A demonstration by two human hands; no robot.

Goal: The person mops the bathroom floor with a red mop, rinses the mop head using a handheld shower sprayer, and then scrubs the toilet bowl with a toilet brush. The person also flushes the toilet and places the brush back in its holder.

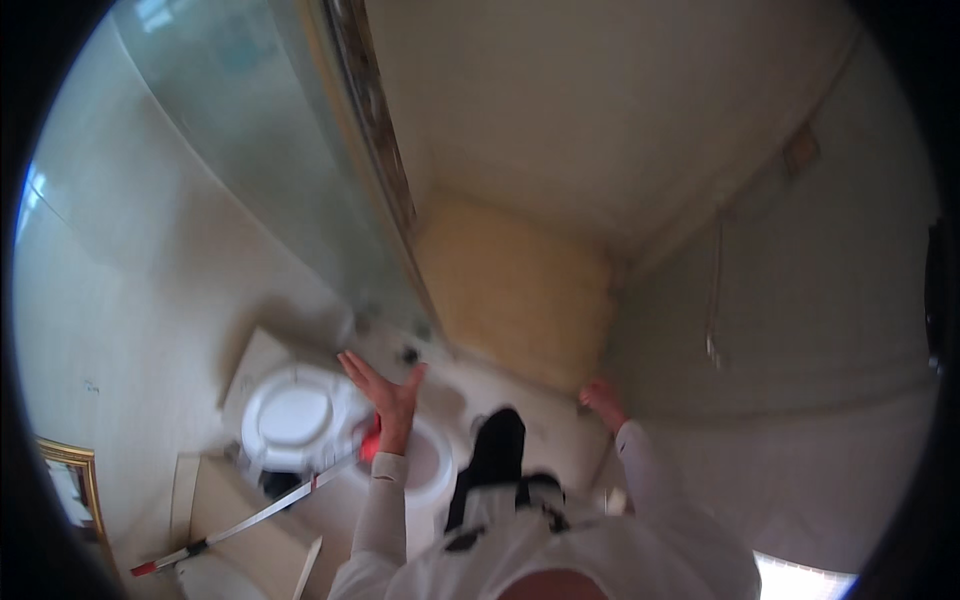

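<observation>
My left hand (387, 392) is raised with the fingers spread and holds nothing. It hovers at the lower edge of a glass shower partition (290, 190). A red object (370, 440), blurred, shows just behind my left wrist. A long white pole with a red tip (235, 525) runs from it toward the lower left. My right hand (602, 400) rests against the corner of a yellowish shower floor (520, 290) and the grey wall. Its fingers are too blurred to read.
A white toilet with its lid down (291, 415) stands left of my left hand, with a second white bowl (432, 468) beneath my forearm. A shower hose (712, 300) hangs on the right wall. A gold-framed object (72, 478) is at the far left. My dark-clad leg (497, 447) stands between my arms.
</observation>
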